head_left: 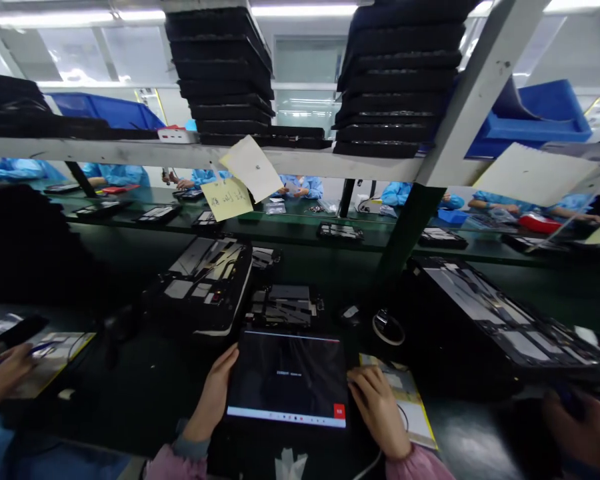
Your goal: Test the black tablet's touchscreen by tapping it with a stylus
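A tablet [286,380] with a lit screen lies in front of me, a few icons along its bottom bar and a red square in its lower right corner. My left hand [215,393] grips its left edge, thumb towards the front. At the right edge, my right hand [377,407] has its fingers pinched together; what is between them is hidden. A thin cable [405,417] curves out beside that hand. Just behind the tablet lies an opened device [283,305] with its inner parts showing. Under my right hand is a yellow-edged sheet [420,413].
Stacked opened devices stand left [205,273] and right [505,320]. A green post [397,233] carries a shelf [300,160] with black stacks and blue bins. A round metallic ring [389,328] lies behind the sheet. Co-workers' hands [5,373] are at both sides; others in blue sit opposite.
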`<state>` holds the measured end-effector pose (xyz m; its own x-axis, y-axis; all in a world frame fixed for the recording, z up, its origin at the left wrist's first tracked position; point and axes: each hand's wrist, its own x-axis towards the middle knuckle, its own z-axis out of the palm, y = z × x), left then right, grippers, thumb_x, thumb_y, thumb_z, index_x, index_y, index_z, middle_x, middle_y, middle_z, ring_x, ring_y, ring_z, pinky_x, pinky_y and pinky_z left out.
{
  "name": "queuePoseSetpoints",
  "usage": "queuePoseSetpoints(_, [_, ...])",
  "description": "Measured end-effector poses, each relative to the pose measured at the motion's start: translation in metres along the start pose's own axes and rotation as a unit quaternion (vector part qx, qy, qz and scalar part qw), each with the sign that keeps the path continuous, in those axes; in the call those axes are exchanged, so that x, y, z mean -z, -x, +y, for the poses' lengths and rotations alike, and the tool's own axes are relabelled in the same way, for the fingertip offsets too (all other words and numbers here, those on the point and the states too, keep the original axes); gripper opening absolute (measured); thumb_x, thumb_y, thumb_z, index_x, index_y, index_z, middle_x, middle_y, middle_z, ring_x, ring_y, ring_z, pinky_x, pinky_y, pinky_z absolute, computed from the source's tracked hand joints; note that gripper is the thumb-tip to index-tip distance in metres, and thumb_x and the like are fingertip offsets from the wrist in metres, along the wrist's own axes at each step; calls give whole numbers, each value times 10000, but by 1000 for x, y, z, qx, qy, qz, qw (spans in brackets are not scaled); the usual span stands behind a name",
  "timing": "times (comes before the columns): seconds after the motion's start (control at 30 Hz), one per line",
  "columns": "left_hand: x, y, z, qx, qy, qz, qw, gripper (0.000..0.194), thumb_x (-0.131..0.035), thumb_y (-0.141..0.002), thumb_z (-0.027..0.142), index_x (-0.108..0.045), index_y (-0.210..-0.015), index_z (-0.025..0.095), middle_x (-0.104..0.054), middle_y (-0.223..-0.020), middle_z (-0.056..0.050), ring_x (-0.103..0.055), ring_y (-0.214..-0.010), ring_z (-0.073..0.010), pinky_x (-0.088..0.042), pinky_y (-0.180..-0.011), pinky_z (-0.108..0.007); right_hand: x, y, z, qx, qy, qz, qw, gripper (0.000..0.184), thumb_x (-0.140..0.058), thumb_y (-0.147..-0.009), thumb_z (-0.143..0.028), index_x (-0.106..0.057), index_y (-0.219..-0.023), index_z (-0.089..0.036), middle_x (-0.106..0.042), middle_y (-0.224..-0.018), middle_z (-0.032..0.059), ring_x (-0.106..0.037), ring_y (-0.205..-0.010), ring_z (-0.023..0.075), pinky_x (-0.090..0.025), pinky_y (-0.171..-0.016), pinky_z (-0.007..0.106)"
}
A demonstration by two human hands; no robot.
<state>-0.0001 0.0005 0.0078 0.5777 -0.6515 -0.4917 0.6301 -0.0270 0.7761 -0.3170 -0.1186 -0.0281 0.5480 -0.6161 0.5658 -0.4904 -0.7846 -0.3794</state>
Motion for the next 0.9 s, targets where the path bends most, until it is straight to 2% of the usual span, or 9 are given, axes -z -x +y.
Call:
queuePoseSetpoints(0.23, [4,-4,-3,8,14,-17,1000,352,-596,-811,188,-604,-1163,189,-659,-1178,-59,-610,-1136,-165,-409,-1116,-351,9,-9,-4,20,1,-18,1000,150,-467,-937,-210,-616,-948,-194,-556,-942,52,-481,-932,145,-450,-820,286])
queuePoseSetpoints(0.43, [1,1,1,21,4,2,1000,400,-589,-815,187,-572,-1215,179,-649,-1196,-64,-620,-1116,-161,-413,-1110,-329,20,-20,-7,-3,7,-107,994,140,-473,-906,-159,-610,-893,-187,-549,-924,44,-450,-936,151,-406,-844,296])
queuePoseSetpoints(0.67, [-3,7,4,19,-25,10,999,424,-577,-827,189,-557,-1250,172,-663,-1166,-76,-647,-1061,-158,-424,-1101,-343,24,-31,-18,-52,49,-183,981,112,-497,-765,-86,-587,-785,-150,-532,-879,42,-418,-919,151,-345,-846,283])
queuePoseSetpoints(0.8, [-3,8,4,31,-41,22,998,416,-560,-832,161,-556,-1248,178,-680,-1130,-64,-638,-1079,-140,-351,-1155,-340,34,-23,-15,-67,63,-168,981,110,-495,-740,-99,-584,-783,-146,-529,-891,46,-433,-922,149,-347,-843,268])
queuePoseSetpoints(0.9, [2,4,4,21,-48,27,998,391,-554,-834,153,-575,-1223,184,-692,-1100,-44,-602,-1138,-106,-259,-1200,-289,51,0,10,-140,116,-120,976,116,-484,-796,-156,-598,-810,-144,-540,-906,60,-470,-887,149,-363,-807,268])
